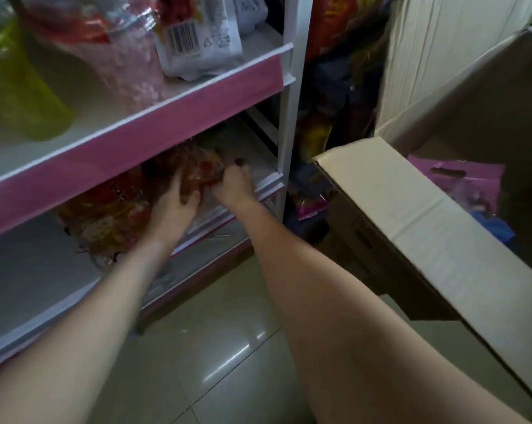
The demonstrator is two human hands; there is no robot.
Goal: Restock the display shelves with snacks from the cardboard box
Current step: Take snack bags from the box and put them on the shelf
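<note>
Both hands, the left hand [173, 206] and right hand [232, 186], hold a snack bag [197, 169] under the pink shelf [136, 139], while more bags wait in the box [411, 215] beside it.

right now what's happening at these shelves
A person is restocking a pink-edged display shelf. Both hands are under it, in the lower shelf: the left hand and the right hand grip a clear snack packet with reddish contents, setting it beside an orange-red packet already lying there. The open cardboard box stands to the right, with pink packets visible inside. More bagged snacks sit on the shelf above.
</note>
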